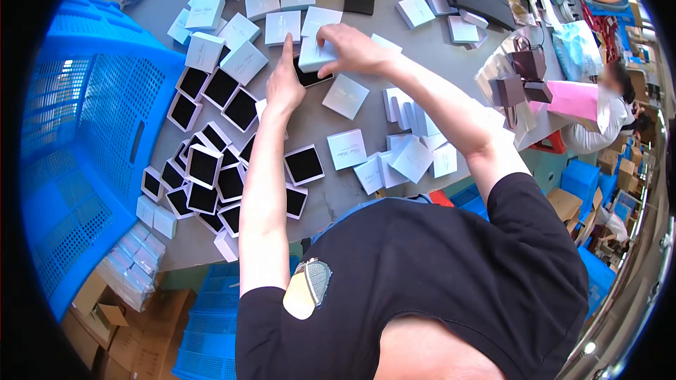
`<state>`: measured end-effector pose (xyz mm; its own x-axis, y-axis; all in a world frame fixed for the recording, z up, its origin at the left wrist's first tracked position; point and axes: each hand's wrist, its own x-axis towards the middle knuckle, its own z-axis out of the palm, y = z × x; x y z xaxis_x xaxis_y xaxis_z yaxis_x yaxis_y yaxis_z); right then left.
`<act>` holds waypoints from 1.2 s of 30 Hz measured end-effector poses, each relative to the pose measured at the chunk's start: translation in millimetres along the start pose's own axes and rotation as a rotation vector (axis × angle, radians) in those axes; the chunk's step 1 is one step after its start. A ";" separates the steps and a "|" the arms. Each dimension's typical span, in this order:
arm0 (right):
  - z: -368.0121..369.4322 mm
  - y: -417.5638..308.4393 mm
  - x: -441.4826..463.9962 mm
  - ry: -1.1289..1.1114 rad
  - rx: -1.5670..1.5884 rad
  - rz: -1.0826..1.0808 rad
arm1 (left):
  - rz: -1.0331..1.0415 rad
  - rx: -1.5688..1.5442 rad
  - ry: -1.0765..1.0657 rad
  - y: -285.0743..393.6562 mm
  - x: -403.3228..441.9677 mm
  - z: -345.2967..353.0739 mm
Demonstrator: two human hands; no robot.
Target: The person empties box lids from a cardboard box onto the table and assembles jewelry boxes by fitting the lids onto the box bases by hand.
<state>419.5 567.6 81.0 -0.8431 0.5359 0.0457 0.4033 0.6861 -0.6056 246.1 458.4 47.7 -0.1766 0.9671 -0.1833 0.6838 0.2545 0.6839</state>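
My right hand [352, 48] is closed on a white box lid [315, 56], with fingers at its upper edge and thumb at the lower. The lid sits tilted over a black-lined box base [314, 80], which it partly covers. At the left side of that base is my left hand [284, 86], its index finger stretched out and the other fingers largely hidden. Just beyond its fingertip lies a white box [283, 28]. Another white box [346, 96] with faint lettering rests below my right hand.
Open black-lined box bases [229, 183] crowd the table's left side. White boxes [412, 158] are heaped near my body, others [205, 13] at the far left. A blue crate [91, 98] borders the table. A black pad [359, 1] lies beyond; a person [598, 127] is at right.
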 end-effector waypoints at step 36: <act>37.3 -2.8 -4.2 -0.117 -0.024 -0.119 | 0.177 0.021 -0.149 -17.1 5.2 -3.1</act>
<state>408.7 545.1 52.9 -0.9207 0.3896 0.0221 0.3049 0.7535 -0.5825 231.3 459.1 37.3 0.0529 0.9849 -0.1647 0.7098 0.0789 0.6999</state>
